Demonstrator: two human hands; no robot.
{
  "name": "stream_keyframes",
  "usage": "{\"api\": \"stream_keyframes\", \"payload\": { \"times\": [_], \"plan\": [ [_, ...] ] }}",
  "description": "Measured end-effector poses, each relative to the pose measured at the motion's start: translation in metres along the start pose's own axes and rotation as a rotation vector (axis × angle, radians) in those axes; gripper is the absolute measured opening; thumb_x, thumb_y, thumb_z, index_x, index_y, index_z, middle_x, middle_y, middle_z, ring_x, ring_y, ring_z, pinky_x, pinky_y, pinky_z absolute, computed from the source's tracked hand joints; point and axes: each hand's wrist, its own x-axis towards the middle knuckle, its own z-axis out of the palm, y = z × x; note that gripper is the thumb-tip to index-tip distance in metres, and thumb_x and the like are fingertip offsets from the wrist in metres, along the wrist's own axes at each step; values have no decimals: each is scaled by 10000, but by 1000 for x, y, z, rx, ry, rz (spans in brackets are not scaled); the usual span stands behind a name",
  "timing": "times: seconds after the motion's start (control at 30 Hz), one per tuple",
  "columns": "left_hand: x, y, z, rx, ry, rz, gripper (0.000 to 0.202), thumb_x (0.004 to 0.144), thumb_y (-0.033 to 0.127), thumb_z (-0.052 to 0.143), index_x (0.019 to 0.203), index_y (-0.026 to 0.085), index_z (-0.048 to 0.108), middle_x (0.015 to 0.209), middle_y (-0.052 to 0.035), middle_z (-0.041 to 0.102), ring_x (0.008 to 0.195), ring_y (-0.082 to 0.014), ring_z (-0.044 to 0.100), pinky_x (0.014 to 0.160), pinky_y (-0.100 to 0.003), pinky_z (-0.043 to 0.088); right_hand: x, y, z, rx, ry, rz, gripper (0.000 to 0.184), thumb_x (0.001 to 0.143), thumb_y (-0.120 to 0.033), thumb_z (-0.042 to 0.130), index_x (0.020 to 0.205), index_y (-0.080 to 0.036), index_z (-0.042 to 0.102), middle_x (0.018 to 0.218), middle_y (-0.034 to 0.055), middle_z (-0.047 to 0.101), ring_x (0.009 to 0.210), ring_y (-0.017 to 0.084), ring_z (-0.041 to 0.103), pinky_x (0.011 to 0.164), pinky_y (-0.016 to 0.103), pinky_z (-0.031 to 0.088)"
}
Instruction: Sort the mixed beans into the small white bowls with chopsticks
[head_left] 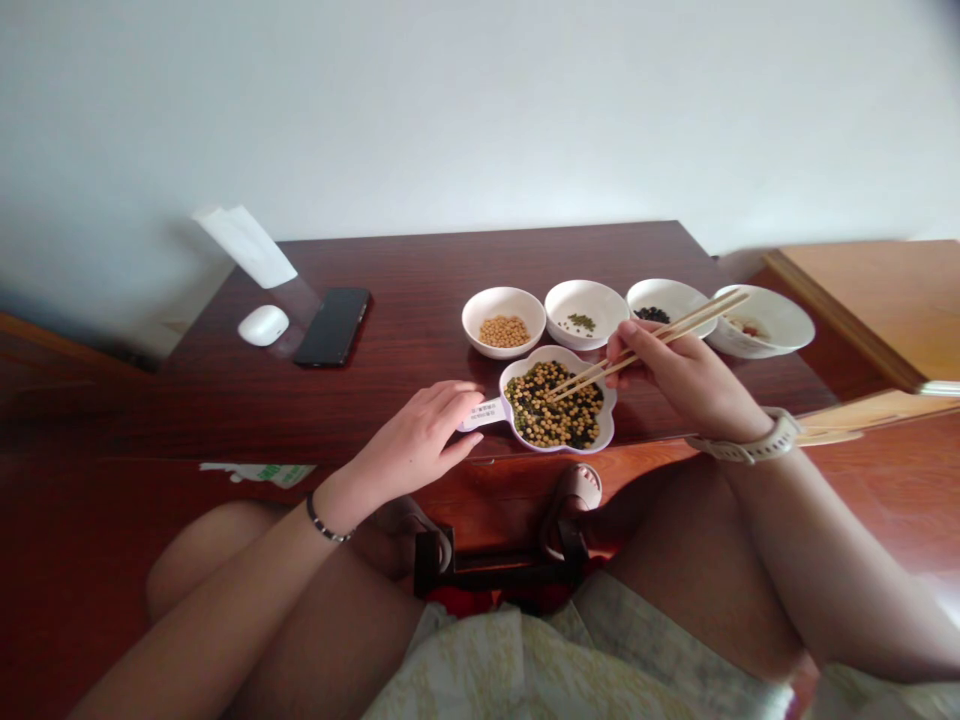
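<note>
By its short handle, my left hand (424, 435) grips a white and lilac flower-shaped bowl (610, 400) at the table's front edge, fingers above and thumb below. Mixed yellow, dark and green beans (555, 410) fill it. Wooden chopsticks (694, 317) are held in my right hand (686, 375), their tips down among those beans. Behind stand white bowls in a row: one with yellow beans (503, 331), one with a few green beans (581, 322), and one with black beans (651, 314). At the right end, a bowl (780, 318) holds reddish and pale pieces, partly hidden by the chopsticks.
On the left of the dark wooden table (420, 280) lie a black phone (334, 327), a white rounded case (263, 325) and a white packet (246, 246). A lighter wooden surface (885, 300) adjoins at right. The wall (480, 120) rises behind. My knees are below the front edge.
</note>
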Motion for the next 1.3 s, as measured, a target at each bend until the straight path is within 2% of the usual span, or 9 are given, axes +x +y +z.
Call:
{"api": "stream_keyframes", "payload": {
  "times": [0.23, 0.4, 0.57, 0.93, 1.3],
  "plan": [
    [0, 2, -2, -1, -14, -16, 350, 1111, 252, 613, 1455, 238, 550, 1495, -138, 661, 1429, -323, 636, 1238, -561, 536, 1, 4, 2, 130, 33, 14, 458, 1056, -619, 692, 813, -232, 722, 739, 34, 691, 704, 176, 650, 654, 275, 573],
    [1, 2, -2, -22, -15, -25, 351, 1107, 262, 603, 1455, 263, 553, 1490, -127, 665, 1435, -326, 633, 1229, -577, 544, 1, 2, 0, 129, 75, 30, 465, 1022, -642, 729, 820, -224, 729, 732, 33, 698, 661, 167, 655, 619, 265, 577],
    [2, 3, -4, -28, -37, -47, 349, 1112, 281, 583, 1457, 308, 540, 1507, -108, 653, 1449, -321, 623, 1246, -575, 532, 0, -2, 4, 82, 29, 18, 473, 1050, -639, 688, 823, -227, 737, 704, 41, 703, 671, 175, 650, 611, 267, 558],
    [2, 4, -4, -48, -39, -54, 392, 1097, 287, 589, 1478, 353, 528, 1507, -101, 657, 1450, -337, 625, 1243, -616, 533, -1, -3, 4, 84, 29, 9, 477, 1044, -647, 693, 816, -230, 732, 697, 39, 705, 660, 179, 656, 609, 278, 567],
    [2, 4, -4, -58, -16, -48, 375, 1089, 278, 610, 1458, 320, 565, 1498, -115, 669, 1436, -341, 638, 1234, -600, 545, 1, 3, 0, 194, 100, 11, 454, 989, -654, 766, 820, -234, 728, 759, 34, 704, 662, 173, 660, 620, 285, 596]
  ]
}}
